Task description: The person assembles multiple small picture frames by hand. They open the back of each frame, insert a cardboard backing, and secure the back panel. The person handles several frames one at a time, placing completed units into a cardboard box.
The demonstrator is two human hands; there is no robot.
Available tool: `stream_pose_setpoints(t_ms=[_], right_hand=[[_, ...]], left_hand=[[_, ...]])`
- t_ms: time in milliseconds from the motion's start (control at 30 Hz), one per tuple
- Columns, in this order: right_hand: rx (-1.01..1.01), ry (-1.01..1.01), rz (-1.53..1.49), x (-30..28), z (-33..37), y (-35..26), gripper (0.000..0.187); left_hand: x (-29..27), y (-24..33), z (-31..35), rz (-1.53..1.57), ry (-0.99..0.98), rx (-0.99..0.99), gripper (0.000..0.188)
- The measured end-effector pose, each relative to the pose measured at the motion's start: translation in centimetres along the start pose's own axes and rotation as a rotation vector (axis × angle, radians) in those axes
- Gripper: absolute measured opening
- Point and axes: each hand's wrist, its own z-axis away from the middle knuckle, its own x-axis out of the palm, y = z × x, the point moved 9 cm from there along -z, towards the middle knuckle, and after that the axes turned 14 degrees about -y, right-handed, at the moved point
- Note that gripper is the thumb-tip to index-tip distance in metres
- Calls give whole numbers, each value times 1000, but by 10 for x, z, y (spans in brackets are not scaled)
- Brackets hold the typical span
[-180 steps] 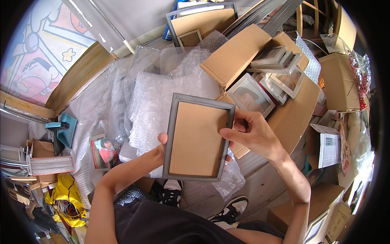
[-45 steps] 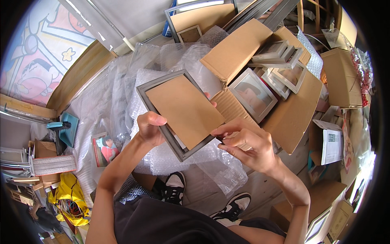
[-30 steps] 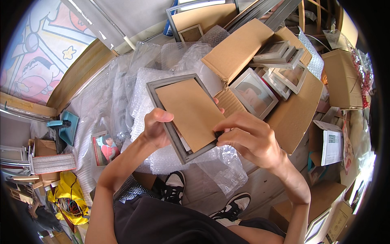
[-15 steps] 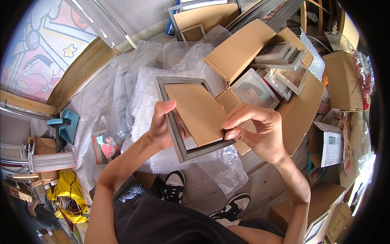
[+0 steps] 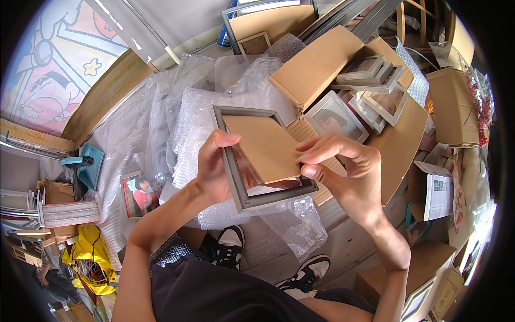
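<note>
Frame (image 5: pixel 257 161) held up in front of chest, back side facing up, tilted, above the bubble wrap (image 5: pixel 214 112) spread over the floor.

L hand (image 5: pixel 214 172): grip wrapped on frame's left rail, thumb over the top edge, fingers behind. Closed on it.

R hand (image 5: pixel 348 172): thumb + forefinger pinching the right edge of the backing board (image 5: pixel 265 147). Board is brown, card-like, sits askew – right side lifted clear of the rebate, left/top corner seems to rest inside the frame. A dark reddish strip shows under the board at lower edge; cannot tell what it is.

Progress, judged: backing board about half out, not yet free of the frame. Whatever sits beneath is mostly hidden. Can't tell if there is glass.

Around: open carton (image 5: pixel 343 70) to the right w/ several white frames (image 5: pixel 370 91) stacked inside, none touched. Loose photo print (image 5: pixel 138 193) lying on floor left of L forearm, well apart from hands. More cartons at far right. Large frame (image 5: pixel 268 27) leans at the top. Shoes (image 5: pixel 230 247) visible below the frame.
</note>
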Motion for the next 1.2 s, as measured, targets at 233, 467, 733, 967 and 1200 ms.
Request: stream_pose_setpoints(t_ms=[233,467,733,967,1200], right_hand=[[-11,7,48,4,1,-9,16],[-39,1,35,3,-1,-15,17],[-87,-25,368,10,-2,-29,19],[-138,-18,412,7,2,-39,21],[-127,55,293,6,3,-27,19]], left_hand=[[-2,-3,3,-34,-55,5,61],[1,3,4,-37,-116,49,64],[-1,1,2,147,-302,67,64],[21,3,-2,245,-364,68,65],[10,1,-1,132,-292,56,66]])
